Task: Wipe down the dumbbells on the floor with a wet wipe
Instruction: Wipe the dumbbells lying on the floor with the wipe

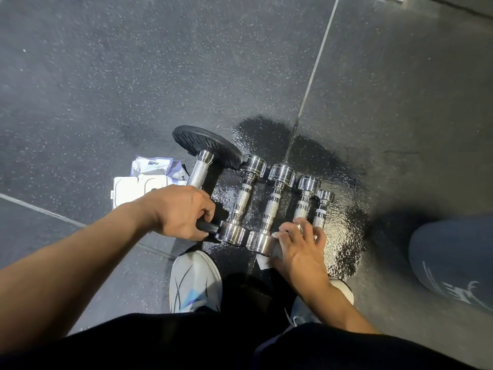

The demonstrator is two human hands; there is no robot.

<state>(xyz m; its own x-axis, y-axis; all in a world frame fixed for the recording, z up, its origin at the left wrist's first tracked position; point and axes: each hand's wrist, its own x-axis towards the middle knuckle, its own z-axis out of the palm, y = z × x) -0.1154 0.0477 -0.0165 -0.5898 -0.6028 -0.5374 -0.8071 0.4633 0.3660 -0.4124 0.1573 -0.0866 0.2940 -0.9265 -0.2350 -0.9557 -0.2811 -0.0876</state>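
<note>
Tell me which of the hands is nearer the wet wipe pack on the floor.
Left. The left hand grips the plate dumbbell at its near end, right beside the wet wipe pack. The right hand rests on the near ends of the chrome dumbbells, farther off.

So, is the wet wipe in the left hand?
No, the left hand grips the black-plate dumbbell; the right hand presses the white wipe on a chrome dumbbell.

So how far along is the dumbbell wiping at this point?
Done: unclear; the floor under the chrome dumbbells glistens wet. In hand: right hand presses the wipe against their near heads; left hand grips the black-plate dumbbell. Left: probably that one at least.
</note>
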